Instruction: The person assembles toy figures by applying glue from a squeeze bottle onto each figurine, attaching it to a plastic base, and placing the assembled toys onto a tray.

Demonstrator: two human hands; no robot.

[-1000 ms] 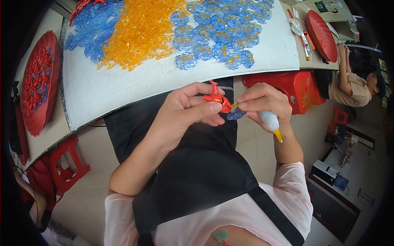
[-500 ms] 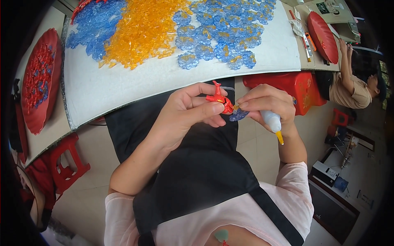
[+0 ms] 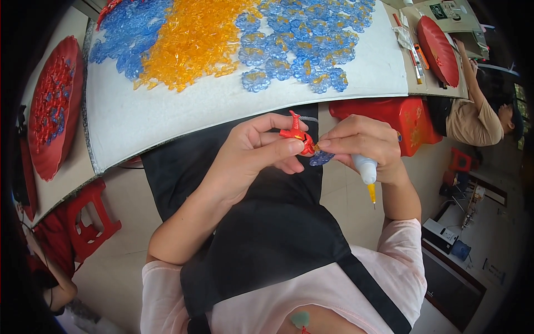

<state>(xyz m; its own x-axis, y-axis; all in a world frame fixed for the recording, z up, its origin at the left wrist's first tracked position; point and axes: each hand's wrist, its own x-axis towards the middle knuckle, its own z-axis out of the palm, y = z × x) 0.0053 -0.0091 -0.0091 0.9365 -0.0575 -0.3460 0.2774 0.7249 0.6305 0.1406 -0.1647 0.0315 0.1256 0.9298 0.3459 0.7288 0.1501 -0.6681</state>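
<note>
White table (image 3: 167, 114) ahead, black apron (image 3: 250, 234) below. L hand (image 3: 253, 146): thumb + fingers clamped; R hand (image 3: 367, 139): fingertips pinched. Bottle (image 3: 365, 168) tucked in R palm, thin tip bare, pointing down; might drip if squeezed by accident. Red figurine (image 3: 296, 134) in L grip; blue piece (image 3: 321, 159) in R pinch, apparently touching it; cd end up crooked if either wrist twists.

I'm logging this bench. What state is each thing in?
Left hand: closed on red piece
Right hand: pinching dark-blue piece, holding squeeze bottle
Squeeze bottle: needle exposed
Orange pieces: heaped
Leftmost blue pieces: heaped
Rounded blue pieces: spread out
Left tray: well filled
Right tray: sparsely filled
</note>
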